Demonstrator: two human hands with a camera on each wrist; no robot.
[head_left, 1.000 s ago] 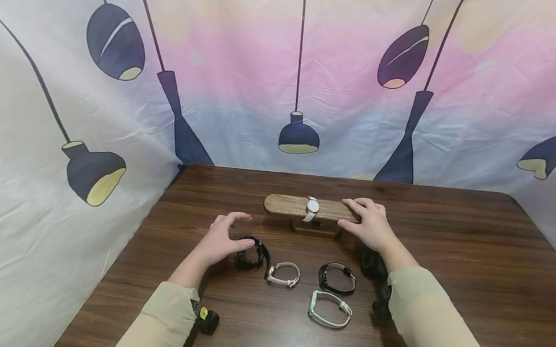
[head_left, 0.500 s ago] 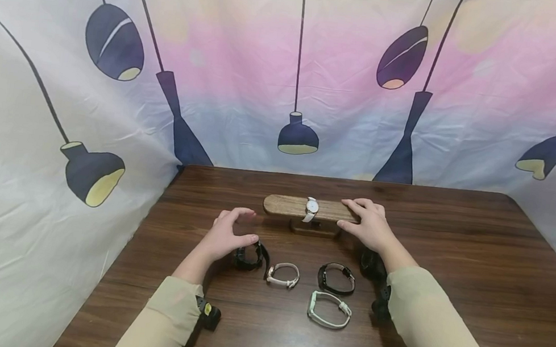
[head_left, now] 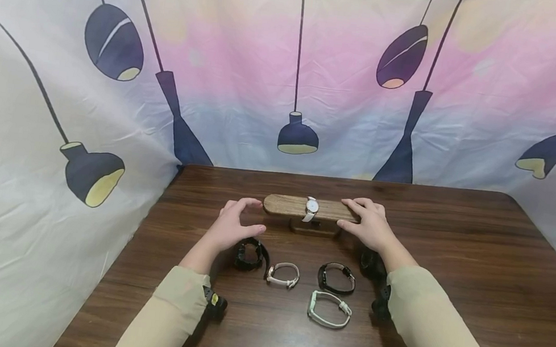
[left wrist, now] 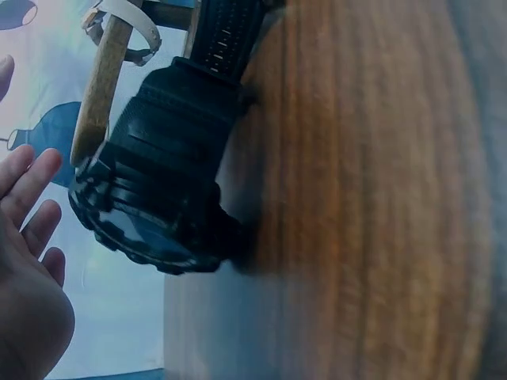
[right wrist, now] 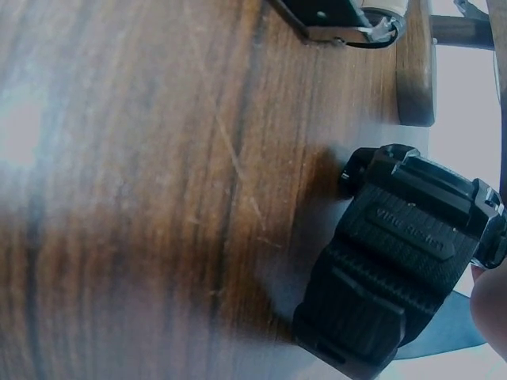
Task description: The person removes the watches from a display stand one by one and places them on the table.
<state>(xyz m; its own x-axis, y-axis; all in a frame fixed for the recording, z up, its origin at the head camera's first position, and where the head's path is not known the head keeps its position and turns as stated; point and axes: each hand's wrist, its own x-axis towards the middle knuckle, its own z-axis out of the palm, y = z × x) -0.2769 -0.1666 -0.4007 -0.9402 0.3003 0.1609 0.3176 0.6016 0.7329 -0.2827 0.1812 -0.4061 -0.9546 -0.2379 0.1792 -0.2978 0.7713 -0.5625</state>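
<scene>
**Right grip on the stand bar, left grip hovering off its other end**

My right hand (head_left: pixel 371 225) lies on the right end of the wooden stand (head_left: pixel 287 205), fingers laid over the bar and bent round its edge, so that grip is clamped on the stand. My left hand (head_left: pixel 233 227) is apart, fingers spread and relaxed, holding nothing; fingertips just beside the stand's left end, can't tell if they touch. Left wrist view shows those fingers (left wrist: pixel 32 198) straight, clear of the chunky black watch (left wrist: pixel 154 194).

Stand sits on the worktop (head_left: pixel 453 262) near the far edge, centred. A white-strapped watch (head_left: pixel 311 208) hangs around the bar, mid-length.

On the worktop nearer me: chunky black watch just below my left hand, small pink-strapped watch (head_left: pixel 283 274) beside it, slim black watch (head_left: pixel 336 278) right of that, pale green watch (head_left: pixel 329 309) closest to me. Another black watch (right wrist: pixel 400 261) lies under my right wrist.
</scene>
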